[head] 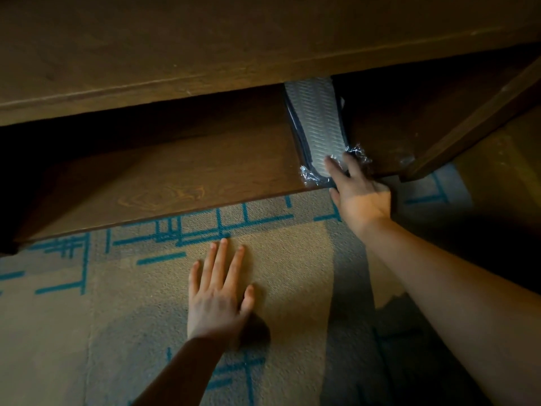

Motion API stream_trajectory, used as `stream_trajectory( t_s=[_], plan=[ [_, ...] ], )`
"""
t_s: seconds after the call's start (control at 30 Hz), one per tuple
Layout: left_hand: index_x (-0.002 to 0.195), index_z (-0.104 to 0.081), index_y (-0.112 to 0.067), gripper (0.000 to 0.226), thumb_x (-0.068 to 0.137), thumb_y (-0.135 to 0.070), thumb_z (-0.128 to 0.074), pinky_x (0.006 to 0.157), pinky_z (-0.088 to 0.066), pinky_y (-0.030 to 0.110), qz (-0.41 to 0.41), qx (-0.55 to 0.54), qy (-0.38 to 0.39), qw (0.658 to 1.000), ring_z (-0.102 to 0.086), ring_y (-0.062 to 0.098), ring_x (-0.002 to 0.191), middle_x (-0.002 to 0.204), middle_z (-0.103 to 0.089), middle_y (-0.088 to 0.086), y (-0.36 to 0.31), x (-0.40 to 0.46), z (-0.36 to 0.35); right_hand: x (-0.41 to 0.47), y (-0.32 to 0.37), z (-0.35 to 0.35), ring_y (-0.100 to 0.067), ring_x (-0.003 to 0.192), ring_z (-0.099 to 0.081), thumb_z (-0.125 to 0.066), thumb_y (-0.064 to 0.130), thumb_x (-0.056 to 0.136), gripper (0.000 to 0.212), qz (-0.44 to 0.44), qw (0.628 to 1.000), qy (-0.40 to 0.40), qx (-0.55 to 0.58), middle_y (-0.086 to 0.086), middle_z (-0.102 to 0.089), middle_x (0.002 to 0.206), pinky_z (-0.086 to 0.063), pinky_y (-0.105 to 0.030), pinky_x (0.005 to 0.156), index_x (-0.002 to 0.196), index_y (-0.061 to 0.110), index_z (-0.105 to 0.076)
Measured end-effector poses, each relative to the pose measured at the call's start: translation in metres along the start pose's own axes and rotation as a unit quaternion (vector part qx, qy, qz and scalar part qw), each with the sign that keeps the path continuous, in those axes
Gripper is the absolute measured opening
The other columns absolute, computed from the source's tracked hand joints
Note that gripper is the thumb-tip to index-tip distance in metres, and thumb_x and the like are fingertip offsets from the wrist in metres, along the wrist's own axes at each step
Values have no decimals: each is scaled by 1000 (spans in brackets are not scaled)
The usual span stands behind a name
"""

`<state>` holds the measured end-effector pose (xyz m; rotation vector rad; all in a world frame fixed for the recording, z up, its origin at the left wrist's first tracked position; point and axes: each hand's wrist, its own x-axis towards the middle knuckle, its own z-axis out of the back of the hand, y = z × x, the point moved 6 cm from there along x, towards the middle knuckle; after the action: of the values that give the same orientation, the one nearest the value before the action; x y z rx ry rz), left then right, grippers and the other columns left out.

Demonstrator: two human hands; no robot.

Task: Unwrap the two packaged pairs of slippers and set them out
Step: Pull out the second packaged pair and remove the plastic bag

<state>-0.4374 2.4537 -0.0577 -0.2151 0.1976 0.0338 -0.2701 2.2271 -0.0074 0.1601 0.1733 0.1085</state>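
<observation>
Dim warm light, deep shadows, wide-angle edge distortion.

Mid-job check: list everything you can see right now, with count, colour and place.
Plastic-wrapped slipper package: one visible, grey textured sole with dark edges, clear crinkled wrap; on the low shelf, right end, partly under the upper board.
Dark brown wooden low shelf: one, centre.
Wooden upper board: one, brown, top.
Patterned carpet: one, beige with teal lines, floor.
Left hand: flat on the carpet, fingers spread.
Right hand: fingers on the package's near end.
</observation>
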Motion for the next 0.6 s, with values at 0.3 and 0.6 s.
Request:
stream_trajectory(
  t_s=[0.3, 0.6],
  plan=[
    [144, 4, -31, 72, 82, -57, -19, 116, 7, 41, 7, -18, 10, 1000, 13, 15, 143, 157, 4, 1, -2, 1, -2, -51, 9, -11, -22, 82, -64, -41, 32, 96, 53, 86, 994, -7, -64, -13, -30, 149, -54, -37, 68, 145, 29, -22],
    [146, -7, -32, 70, 88, -45, -43, 117, 5, 46, 57, -107, 88, 989, 16, 17, 143, 158, 9, -1, -24, -40, 12, -126, 17, -11, -24, 63, -66, -78, 37, 65, 62, 180, 965, -29, -189, -9, -66, 113, -47, -28, 56, 123, 25, -59]
  ],
)
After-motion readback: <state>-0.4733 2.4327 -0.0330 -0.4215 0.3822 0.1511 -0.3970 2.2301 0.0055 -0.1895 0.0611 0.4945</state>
